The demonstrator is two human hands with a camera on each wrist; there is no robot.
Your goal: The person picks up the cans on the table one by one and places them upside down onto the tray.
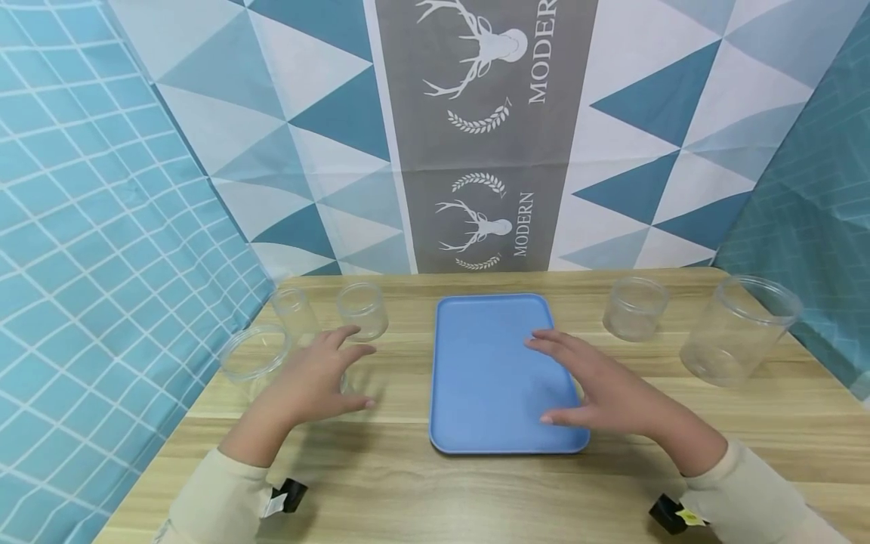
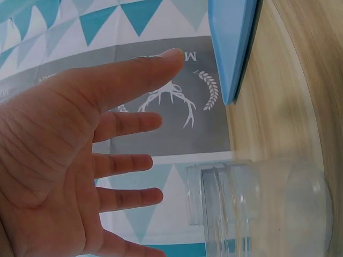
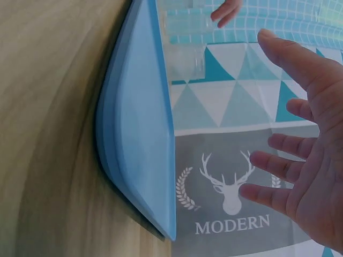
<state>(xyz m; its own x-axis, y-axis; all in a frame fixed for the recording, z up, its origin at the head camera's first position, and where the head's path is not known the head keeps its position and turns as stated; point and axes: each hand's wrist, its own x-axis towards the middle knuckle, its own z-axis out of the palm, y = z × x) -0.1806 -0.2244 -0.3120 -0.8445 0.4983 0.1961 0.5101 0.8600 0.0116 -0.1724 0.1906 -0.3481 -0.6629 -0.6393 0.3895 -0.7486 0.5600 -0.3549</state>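
My left hand (image 1: pixel 319 378) is held over the left side of the table, fingers spread and nothing in it. Under and behind it stand several clear jars: a wide one (image 1: pixel 254 353), a narrow one (image 1: pixel 294 310) and a short one (image 1: pixel 362 311). Part of another clear container behind the hand is hidden. My right hand (image 1: pixel 605 385) hovers over the right edge of a blue tray (image 1: pixel 499 363), its fingers apart and holding nothing. In the left wrist view a clear jar (image 2: pixel 268 209) shows below the hand's fingers; the right wrist view has the tray beside the open palm.
Back right on the wooden table (image 1: pixel 516 499) stand a short clear jar (image 1: pixel 635 308) and a large clear jar (image 1: pixel 737 332). A patterned cloth (image 1: pixel 326 151) hangs behind the table's far edge. Blue checked cloth (image 1: pixel 88 249) borders the left side.
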